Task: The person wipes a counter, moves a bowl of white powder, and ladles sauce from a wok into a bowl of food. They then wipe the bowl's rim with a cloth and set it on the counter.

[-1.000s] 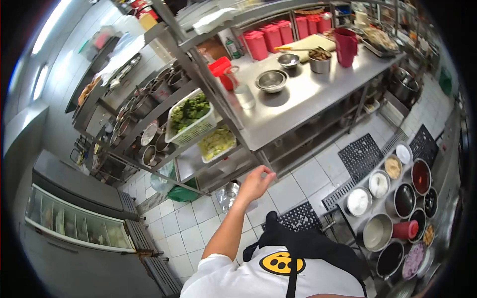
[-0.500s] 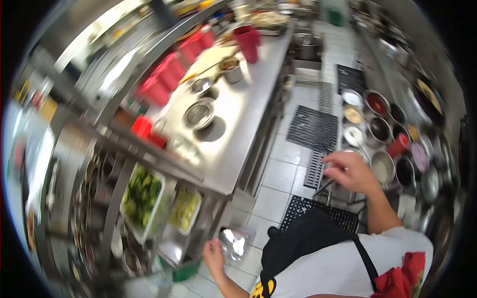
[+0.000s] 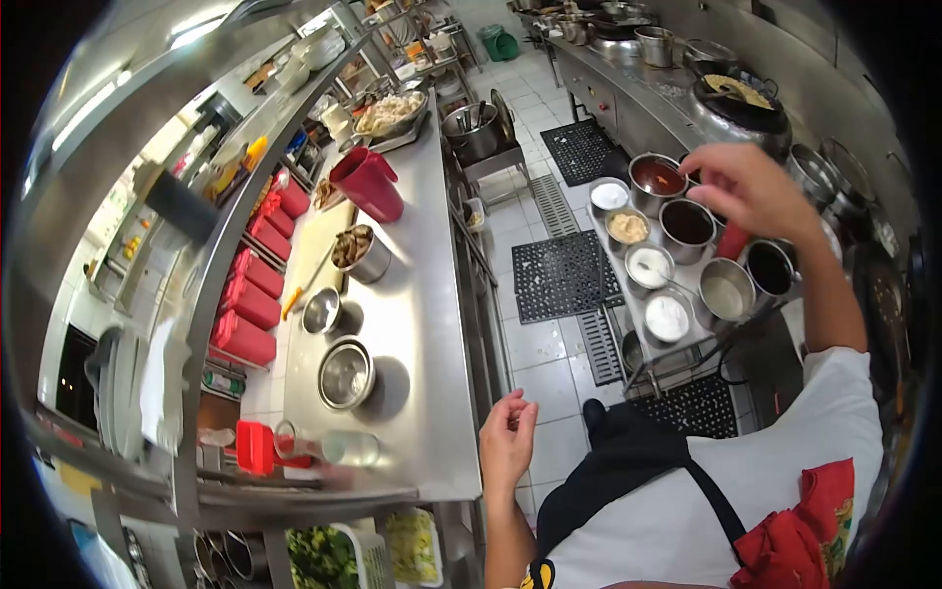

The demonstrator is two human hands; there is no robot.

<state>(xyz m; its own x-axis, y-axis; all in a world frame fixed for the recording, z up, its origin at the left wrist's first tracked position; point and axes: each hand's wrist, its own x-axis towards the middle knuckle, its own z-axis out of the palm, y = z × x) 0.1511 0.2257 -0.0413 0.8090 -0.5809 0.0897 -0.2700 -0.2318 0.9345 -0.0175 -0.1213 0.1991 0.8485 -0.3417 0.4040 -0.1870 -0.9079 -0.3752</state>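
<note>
Right hand raised near metal pots, bent; left hand low, half-curled.

"What sort of place is seen here?"

"A commercial kitchen is seen, shown by the long stainless-steel worktable and the wok set on a cooking range."

"By what else is that borne out?"

"Dark and red sauces are held in metal pots, and the tiled floor is fitted with drain grates and overlaid with perforated mats."
</note>
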